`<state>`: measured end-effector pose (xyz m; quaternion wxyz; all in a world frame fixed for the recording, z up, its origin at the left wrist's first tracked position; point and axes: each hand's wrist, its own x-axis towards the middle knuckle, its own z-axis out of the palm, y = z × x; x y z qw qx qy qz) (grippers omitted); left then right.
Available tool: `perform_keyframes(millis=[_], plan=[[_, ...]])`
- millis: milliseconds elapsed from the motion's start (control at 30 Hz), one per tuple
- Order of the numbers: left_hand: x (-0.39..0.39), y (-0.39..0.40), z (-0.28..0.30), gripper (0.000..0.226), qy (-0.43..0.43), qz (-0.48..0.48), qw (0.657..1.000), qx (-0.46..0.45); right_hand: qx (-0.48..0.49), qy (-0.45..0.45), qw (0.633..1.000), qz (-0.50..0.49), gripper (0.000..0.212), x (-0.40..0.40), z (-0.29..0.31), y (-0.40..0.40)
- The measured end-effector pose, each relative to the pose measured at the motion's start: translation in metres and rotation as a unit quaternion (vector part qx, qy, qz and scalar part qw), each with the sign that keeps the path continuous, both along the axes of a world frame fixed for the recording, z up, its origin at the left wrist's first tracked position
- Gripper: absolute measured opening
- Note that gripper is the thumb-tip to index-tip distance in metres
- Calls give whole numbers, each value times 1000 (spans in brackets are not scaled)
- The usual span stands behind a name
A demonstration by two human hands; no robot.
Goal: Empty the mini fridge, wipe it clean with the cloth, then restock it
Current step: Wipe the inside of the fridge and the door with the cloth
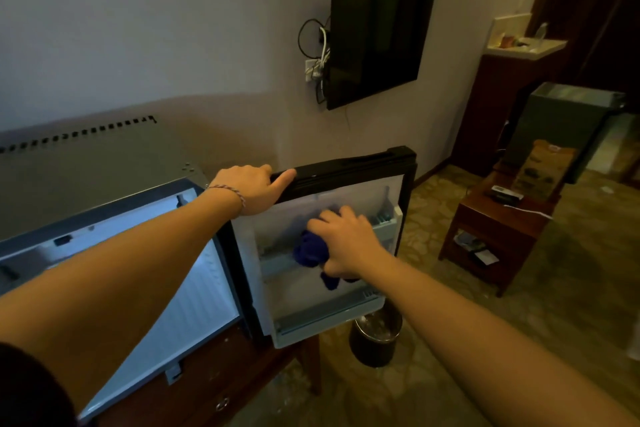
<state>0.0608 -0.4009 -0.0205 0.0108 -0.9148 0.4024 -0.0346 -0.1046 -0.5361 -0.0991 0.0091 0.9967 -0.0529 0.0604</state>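
The right hand point(349, 243) is gripping a bunched dark-blue cloth point(310, 250) against the open fridge door point(346, 302); the left hand point(249, 187) is clasping the door's top edge.

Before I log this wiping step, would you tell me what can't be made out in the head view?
- Door panel under the blue cloth: hidden by the cloth and the right hand.
- Mini fridge interior: its lower part is hidden by the left forearm, so any leftover contents are unknown.
- Items on the far counter: too small and dim.
- Bin below the fridge door: partly hidden by the door.
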Motion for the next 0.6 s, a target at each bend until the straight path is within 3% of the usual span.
perform_keyframes(millis=[233, 400, 600], plan=[[10, -4, 8, 74, 58, -20, 997, 43, 23, -69, 992, -101, 71, -33, -10, -56], [19, -8, 13, 86, 103, -49, 992, 59, 106, -146, 969, -167, 67, -27, -25, -23], [18, -23, 15, 75, 183, -96, 978, 9, 182, -188, 958, -119, 62, 9, -33, 69]])
